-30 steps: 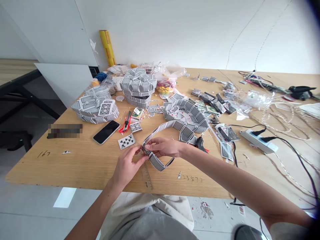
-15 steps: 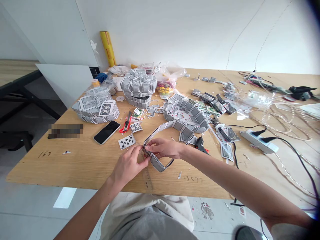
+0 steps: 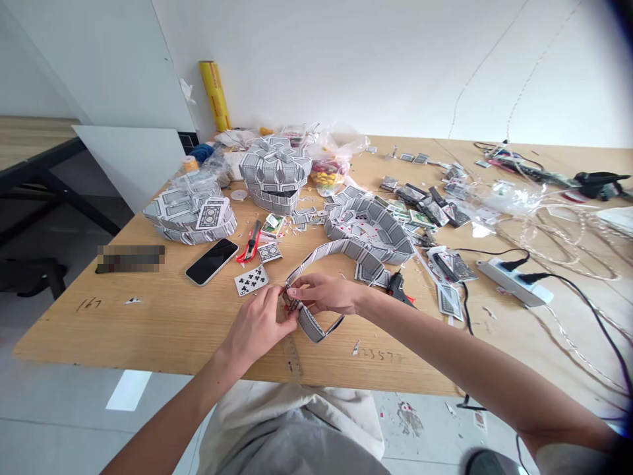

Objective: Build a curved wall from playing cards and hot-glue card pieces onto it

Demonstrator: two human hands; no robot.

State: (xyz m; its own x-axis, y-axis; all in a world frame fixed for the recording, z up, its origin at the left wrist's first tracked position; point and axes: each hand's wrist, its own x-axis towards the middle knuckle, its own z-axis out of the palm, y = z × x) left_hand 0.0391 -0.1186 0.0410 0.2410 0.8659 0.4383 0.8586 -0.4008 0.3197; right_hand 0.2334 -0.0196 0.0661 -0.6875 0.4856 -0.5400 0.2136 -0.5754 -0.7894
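Observation:
A band of joined playing cards [image 3: 310,326], grey and white patterned, curves in an open loop above the table's front. Its end is pinched by my left hand [image 3: 257,323] on the left and my right hand [image 3: 324,293] on the inner side, fingertips close together. Just beyond my left hand lies an eight of clubs card [image 3: 251,281], face up. A card with its patterned back showing [image 3: 269,252] and a red utility knife [image 3: 250,243] are behind it. Under my hands a clear ruler [image 3: 292,359] lies flat. Right of the loop rests a black glue gun [image 3: 397,288].
Card-built boxes stand at the back: a heart-shaped tray [image 3: 368,227], a taller box [image 3: 274,175] and a low one [image 3: 190,210]. A phone [image 3: 211,262] lies left. A power strip [image 3: 514,282] with cables is right; scraps and card packs [image 3: 420,204] lie behind.
Both hands stay at the same end of the band with hardly any motion. The whole view has shifted very slightly.

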